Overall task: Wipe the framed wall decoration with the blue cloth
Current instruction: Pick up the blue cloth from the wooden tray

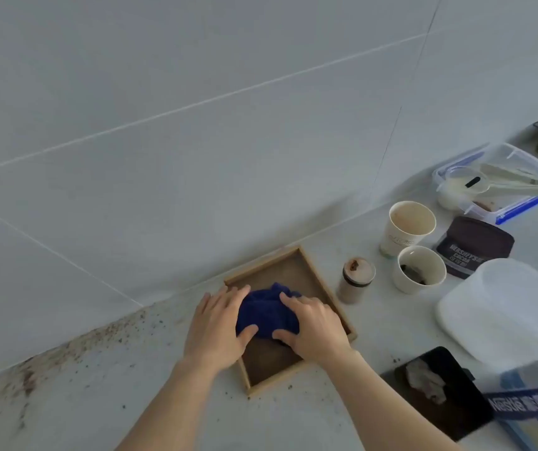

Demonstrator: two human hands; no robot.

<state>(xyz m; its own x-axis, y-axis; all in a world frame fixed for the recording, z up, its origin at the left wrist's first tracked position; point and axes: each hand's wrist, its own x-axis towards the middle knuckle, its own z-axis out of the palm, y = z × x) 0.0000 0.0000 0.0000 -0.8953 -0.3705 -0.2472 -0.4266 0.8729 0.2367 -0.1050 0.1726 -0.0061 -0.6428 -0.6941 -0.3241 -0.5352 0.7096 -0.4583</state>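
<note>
The framed decoration (297, 271) lies flat on the pale counter, a square wooden frame around a brown panel, one corner near the wall. A bunched blue cloth (266, 312) sits on the panel's middle. My left hand (218, 327) presses on the cloth's left side and covers the frame's left edge. My right hand (316, 323) presses on the cloth's right side, its thumb hooked under the near edge of the cloth. Both hands grip the cloth between them.
A small lidded jar (355, 279) stands right of the frame. Two paper cups (419, 268), a dark cocoa pouch (472, 245), plastic containers (502, 177), a white lid (508, 307), a black tray (440, 392) and a blue box (531, 408) crowd the right. Brown specks (65, 353) litter the counter at left.
</note>
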